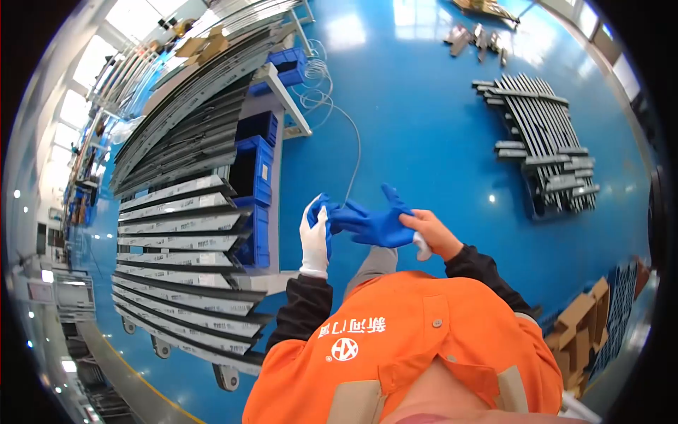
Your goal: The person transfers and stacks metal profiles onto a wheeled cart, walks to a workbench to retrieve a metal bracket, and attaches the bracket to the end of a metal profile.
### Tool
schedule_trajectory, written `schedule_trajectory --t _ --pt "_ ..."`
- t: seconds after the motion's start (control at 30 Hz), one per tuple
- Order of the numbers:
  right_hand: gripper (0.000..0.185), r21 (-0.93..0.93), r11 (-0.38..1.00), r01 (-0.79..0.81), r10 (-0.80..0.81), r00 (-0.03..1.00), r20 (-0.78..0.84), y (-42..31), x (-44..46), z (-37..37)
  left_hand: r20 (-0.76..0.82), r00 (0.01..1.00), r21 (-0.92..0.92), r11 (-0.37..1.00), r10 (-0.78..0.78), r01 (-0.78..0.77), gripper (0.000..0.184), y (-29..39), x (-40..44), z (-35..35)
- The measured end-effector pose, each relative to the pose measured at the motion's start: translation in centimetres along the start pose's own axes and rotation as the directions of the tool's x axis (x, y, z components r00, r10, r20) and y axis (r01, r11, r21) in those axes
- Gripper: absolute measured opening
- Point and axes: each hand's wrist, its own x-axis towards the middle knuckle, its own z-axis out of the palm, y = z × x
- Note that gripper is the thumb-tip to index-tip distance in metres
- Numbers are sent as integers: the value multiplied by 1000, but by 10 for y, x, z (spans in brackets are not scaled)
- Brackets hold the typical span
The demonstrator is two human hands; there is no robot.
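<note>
My left hand [315,237] wears a glove with a white back and blue palm; its fingers are bent around the fingertip end of a loose blue glove [381,224]. That loose glove stretches across between my hands, in front of the orange jacket, its white cuff hanging at the right. Bare, my right hand [434,233] pinches the glove near this cuff. Part of the grip of my left hand is hidden by blue material.
On the left, a rack [282,99] carries many long metal profiles [183,244], with blue bins [252,169] along its side. More profiles [540,127] are stacked at the right. Cardboard [575,321] stands lower right. A pale hose [357,134] crosses the blue floor.
</note>
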Motion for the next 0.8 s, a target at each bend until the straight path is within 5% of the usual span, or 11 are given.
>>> schedule_trajectory --t 0.03,0.1,0.2,0.3,0.43,0.5,0.6,0.67,0.7,0.77,0.8 --pt "24 -16 1000 4 -4 1000 15 -5 17 -13 -18 1000 -10 1000 10 -10 29 -7 13 2" --pt "25 127 992 26 -3 985 -174 -20 57 -50 -111 964 -40 970 -243 240 31 -11 49 11" --pt "25 97 990 104 -74 960 -270 -56 105 -90 34 925 15 926 -378 378 32 2 107 44" --pt "25 105 987 124 -74 917 -392 -71 127 -108 402 815 325 897 -417 299 32 30 162 94" --pt "27 -39 998 58 -69 936 -345 -109 167 -94 565 620 596 789 -545 150 37 57 229 157" --pt "28 -112 993 35 -66 954 -291 -118 202 -102 740 462 553 833 -488 -5 39 20 268 179" --pt "31 -361 933 11 -58 991 -119 -135 260 -121 823 395 377 913 -408 158 38 -9 315 210" --pt "33 -484 865 133 -143 990 16 -172 304 -126 729 508 232 864 -458 446 34 14 344 227" --pt "34 -572 779 257 -220 966 133 -195 325 -126 710 536 221 867 -457 447 34 24 364 234" --pt "38 -664 548 509 -323 861 393 -238 372 -132 262 896 -122 908 -359 400 28 41 408 241" --pt "38 -653 542 529 -307 848 432 -257 396 -141 118 948 -257 914 -294 315 17 43 439 233"
